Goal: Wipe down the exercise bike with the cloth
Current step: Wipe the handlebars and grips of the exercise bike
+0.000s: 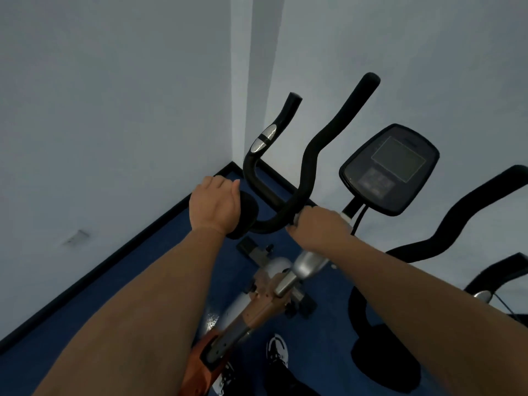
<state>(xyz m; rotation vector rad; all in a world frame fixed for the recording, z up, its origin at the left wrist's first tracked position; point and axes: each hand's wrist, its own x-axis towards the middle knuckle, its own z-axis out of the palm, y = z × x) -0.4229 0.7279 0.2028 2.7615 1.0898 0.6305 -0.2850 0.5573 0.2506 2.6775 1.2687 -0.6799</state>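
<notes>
The exercise bike has black foam handlebars (pixel 323 141), a dark console (pixel 391 167) and an orange and silver frame (pixel 257 307). My left hand (pixel 214 204) is closed over the padded left end of the handlebar. My right hand (pixel 320 227) is a fist at the middle of the bar, just under the console stem. A small pale edge of the cloth (pixel 296 218) pokes out of that fist; the rest of it is hidden. A silver pulse sensor (pixel 264 138) sits on the inner left bar.
The bike stands in a corner of pale walls (pixel 114 110) on blue carpet (pixel 143 281) with a black skirting. The right handlebar (pixel 457 221) curves out past my right forearm. My shoes (pixel 277 350) are beside the frame.
</notes>
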